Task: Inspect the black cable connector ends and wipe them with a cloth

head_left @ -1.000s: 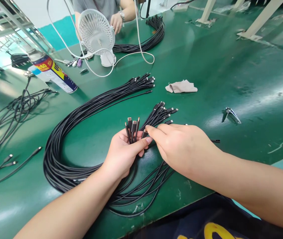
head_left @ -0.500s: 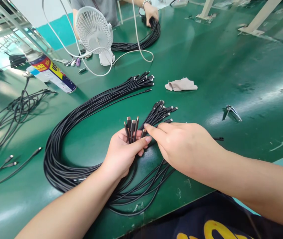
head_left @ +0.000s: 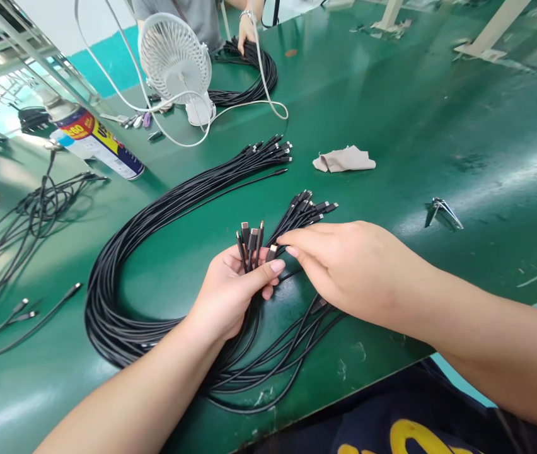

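Observation:
My left hand [head_left: 230, 284] is closed round several black USB cables [head_left: 253, 241], whose plugs stick up above the fingers. One plug [head_left: 272, 252] leans to the right by my thumb. Just beside it is my right hand [head_left: 353, 265], thumb and forefinger brought close together; whatever lies between them is hidden. Behind the hands lie more cable plugs [head_left: 309, 205], part of a big curved bundle of black cables [head_left: 108, 277]. Loose cable lengths [head_left: 268, 372] loop below my hands near the table edge.
Beyond the bundle stand a white fan [head_left: 176, 60] and a spray can [head_left: 98, 142]. A cloth scrap [head_left: 344, 159] and nail clippers [head_left: 441, 211] lie to the right. Tangled cables [head_left: 46, 202] are at left. Across the table, a person's hand [head_left: 247, 31] touches a coil [head_left: 263, 72].
My right hand has shifted slightly, and its thumb now shows beside the forefinger. My left hand stays almost still. The other person's hand and coil have moved left.

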A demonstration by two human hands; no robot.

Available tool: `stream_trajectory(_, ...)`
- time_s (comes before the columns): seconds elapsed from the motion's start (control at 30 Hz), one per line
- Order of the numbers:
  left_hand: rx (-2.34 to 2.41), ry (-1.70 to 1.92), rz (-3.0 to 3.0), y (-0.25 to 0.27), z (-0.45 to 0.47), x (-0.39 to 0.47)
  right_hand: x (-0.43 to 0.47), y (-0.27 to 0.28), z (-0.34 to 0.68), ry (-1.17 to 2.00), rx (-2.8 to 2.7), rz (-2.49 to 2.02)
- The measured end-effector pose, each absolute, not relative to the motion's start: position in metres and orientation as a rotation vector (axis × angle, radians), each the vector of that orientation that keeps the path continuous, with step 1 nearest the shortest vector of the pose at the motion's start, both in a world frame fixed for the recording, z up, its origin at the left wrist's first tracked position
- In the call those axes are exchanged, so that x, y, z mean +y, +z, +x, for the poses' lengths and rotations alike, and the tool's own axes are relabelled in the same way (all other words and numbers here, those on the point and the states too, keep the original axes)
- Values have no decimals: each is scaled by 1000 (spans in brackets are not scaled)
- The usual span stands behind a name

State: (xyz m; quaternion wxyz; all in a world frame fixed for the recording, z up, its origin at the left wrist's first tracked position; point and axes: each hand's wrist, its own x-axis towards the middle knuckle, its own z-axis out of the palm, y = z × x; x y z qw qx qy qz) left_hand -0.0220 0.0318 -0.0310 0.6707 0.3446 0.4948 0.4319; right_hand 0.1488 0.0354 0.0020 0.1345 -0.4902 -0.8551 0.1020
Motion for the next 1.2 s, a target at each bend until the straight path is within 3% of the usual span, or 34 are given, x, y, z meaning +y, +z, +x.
stream_trajectory(0.2, 1060, 953, 783, -31, -24, 32, 49, 5, 153, 876, -2210, -1294)
stream_trajectory(0.37, 983, 940, 744, -29, -28, 31, 51, 7, 152, 1094, -2119, -1208)
stream_trajectory(0.67, 887, 881, 690, -28, -32, 32, 45, 11, 153, 958, -2163, -1092)
stream_trajectory(1.2, 841, 776, 722, -24, -32, 33, 40, 11, 153, 982, -2188, -1021)
